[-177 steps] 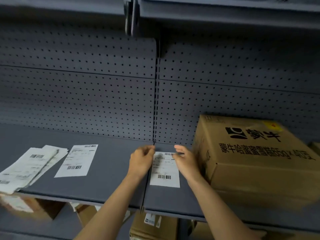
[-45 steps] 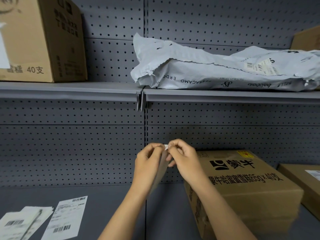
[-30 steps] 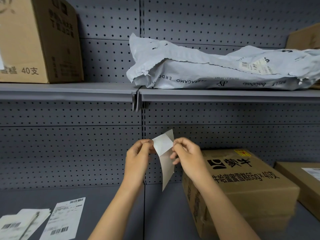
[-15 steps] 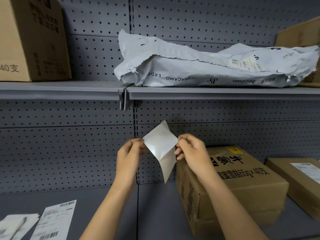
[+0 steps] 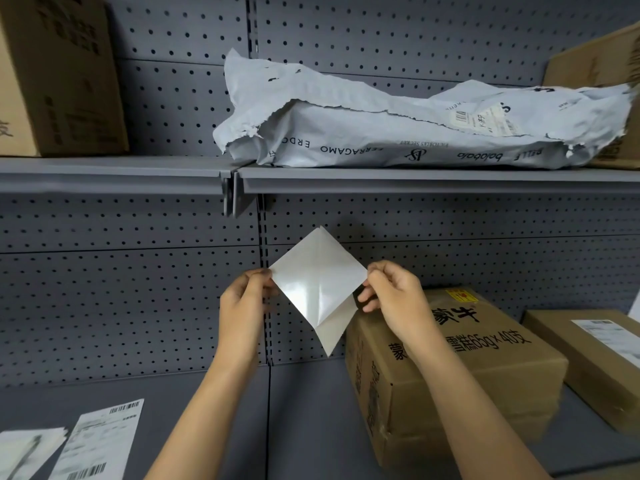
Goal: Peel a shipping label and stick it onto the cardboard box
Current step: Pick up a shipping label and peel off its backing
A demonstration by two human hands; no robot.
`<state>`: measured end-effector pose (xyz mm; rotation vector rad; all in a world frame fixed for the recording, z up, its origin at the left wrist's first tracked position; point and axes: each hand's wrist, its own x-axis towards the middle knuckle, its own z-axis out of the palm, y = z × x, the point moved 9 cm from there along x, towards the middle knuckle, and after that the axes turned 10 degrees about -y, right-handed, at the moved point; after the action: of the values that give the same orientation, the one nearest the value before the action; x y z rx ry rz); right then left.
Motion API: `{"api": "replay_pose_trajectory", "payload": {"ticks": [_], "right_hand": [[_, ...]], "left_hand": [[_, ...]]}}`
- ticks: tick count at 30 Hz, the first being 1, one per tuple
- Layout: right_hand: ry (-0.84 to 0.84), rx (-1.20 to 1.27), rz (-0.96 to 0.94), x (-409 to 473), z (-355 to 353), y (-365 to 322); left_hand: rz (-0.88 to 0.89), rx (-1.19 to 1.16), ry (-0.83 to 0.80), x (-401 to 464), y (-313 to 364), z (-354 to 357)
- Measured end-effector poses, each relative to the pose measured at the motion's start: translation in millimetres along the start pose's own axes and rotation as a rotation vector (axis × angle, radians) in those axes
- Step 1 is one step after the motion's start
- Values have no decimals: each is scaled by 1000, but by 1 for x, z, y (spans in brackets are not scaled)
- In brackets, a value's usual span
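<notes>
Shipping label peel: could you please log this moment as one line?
left hand: pinches label corner | right hand: pinches opposite corner | shipping label: partly peeled, midair | cardboard box: unlabelled

Dim, even indoor light on grey shelving; wide-angle bend at the edges.

Light falls soft from above and in front. A glossy sheen sits on the peeled sheet point(image 5: 317, 289), brightest low on its face. The upper shelf point(image 5: 415, 180) throws a dark band on the pegboard point(image 5: 121, 289) beneath it. A soft shadow lies under the cardboard box point(image 5: 450, 386). Shelf lines bow near the frame's borders. The loose labels point(image 5: 100, 441) at lower left are smeared, print unreadable. Centre is fairly sharp; the mailer bag point(image 5: 398, 133) lettering reads clearly. Slight grain overall, colours muted.
</notes>
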<state>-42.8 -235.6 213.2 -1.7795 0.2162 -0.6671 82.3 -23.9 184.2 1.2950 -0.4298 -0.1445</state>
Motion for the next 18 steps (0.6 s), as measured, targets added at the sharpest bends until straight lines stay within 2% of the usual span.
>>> {"api": "replay_pose_trajectory", "payload": {"ticks": [18], "right_hand": [[87, 57, 21, -1, -25, 6]], "left_hand": [[59, -5, 89, 11, 8, -29]]}}
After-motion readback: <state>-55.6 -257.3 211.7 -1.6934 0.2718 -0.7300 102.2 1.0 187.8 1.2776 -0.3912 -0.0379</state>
